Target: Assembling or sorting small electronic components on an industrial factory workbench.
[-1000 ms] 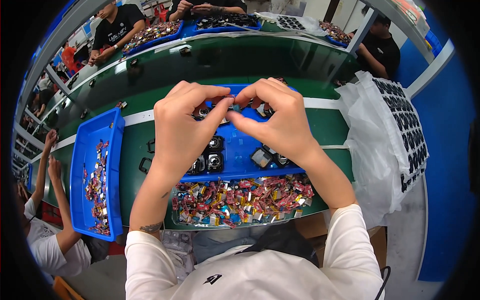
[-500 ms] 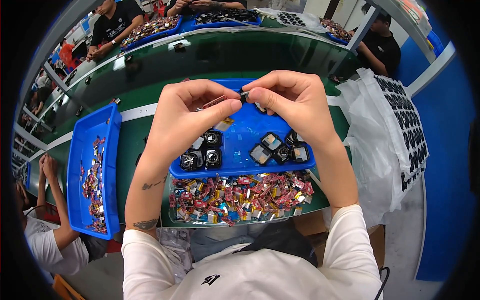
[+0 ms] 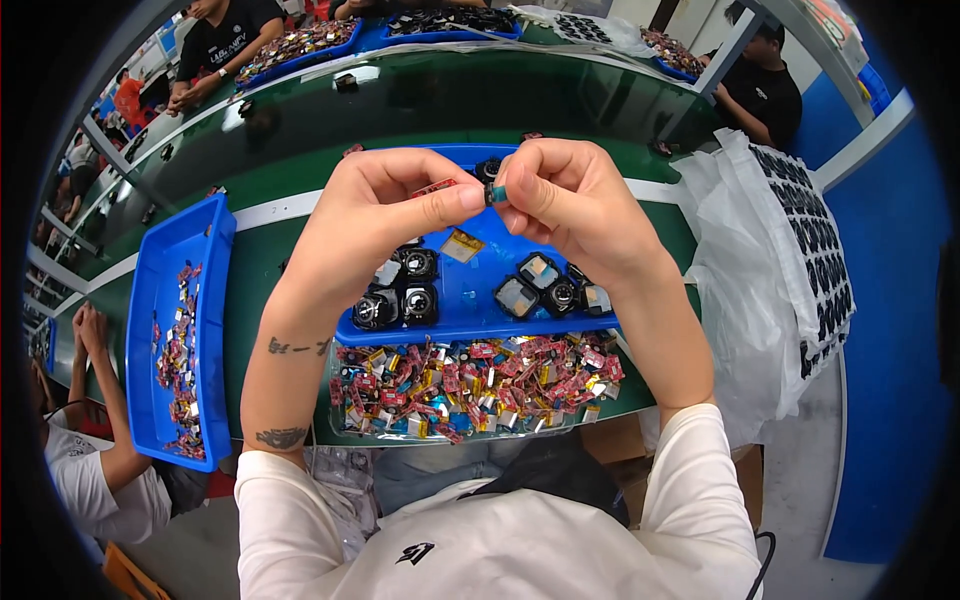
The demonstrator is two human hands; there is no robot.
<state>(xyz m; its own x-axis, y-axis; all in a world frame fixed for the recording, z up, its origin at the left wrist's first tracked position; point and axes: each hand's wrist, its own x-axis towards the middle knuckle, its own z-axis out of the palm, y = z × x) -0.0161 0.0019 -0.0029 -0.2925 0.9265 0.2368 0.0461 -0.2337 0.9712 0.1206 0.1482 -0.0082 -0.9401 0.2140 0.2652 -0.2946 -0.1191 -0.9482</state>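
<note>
My left hand (image 3: 405,208) is closed on a red circuit board (image 3: 434,187), its thumb and finger pinched at the board's end. My right hand (image 3: 565,195) is closed too, pinching a small teal piece (image 3: 499,194) that meets a small black part at the left fingertips. Below my left hand is a silver and yellow flat battery (image 3: 462,245); whether it hangs from the board or lies in the tray, I cannot tell. Under both hands sits a blue tray (image 3: 465,318) with several square black cases (image 3: 420,304), some showing grey pads (image 3: 518,297).
Nearer me, a clear tray (image 3: 345,432) is heaped with red boards and batteries (image 3: 480,385). At left stands a blue bin (image 3: 218,330) of similar parts. White plastic sheeting and a tray of black parts (image 3: 790,250) lie at right. Other people sit across the green belt (image 3: 420,105) and at left.
A teal piece now shows between my fingertips, where a dark part with a grey edge showed before. My right fingers have curled in more. The whole view has shifted slightly.
</note>
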